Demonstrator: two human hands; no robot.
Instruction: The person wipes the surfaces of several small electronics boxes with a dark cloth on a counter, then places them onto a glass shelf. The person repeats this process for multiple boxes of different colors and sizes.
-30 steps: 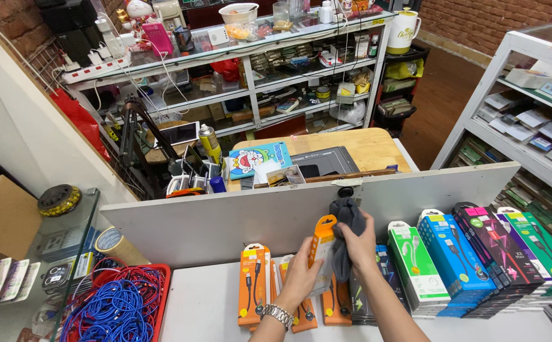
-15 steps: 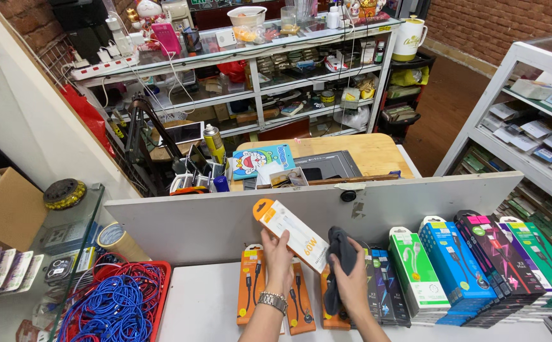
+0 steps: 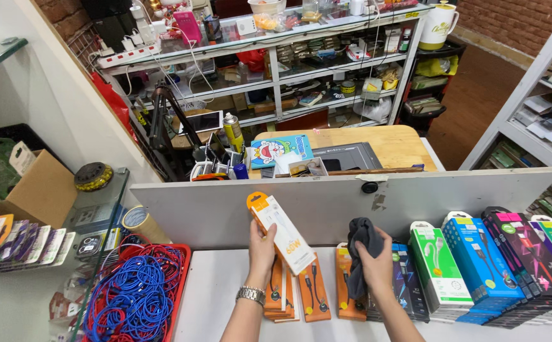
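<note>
Two bare forearms are being shown rising from the lower edge of the head view, each ending in an uncovered hand. No sleeve is being worn on either arm as far as the frame reaches; both forearms are being seen bare down to the picture's edge. A wristwatch [image 3: 250, 295] is being worn on the left wrist: a silver-coloured metal band of small links is being wrapped around it, just below the left hand [image 3: 262, 248]. Its dial is being turned away from the camera, so its face cannot be told. Nothing is being worn on the right wrist or on the right hand [image 3: 377, 265], and no gloves or rings are being made out on the fingers.
</note>
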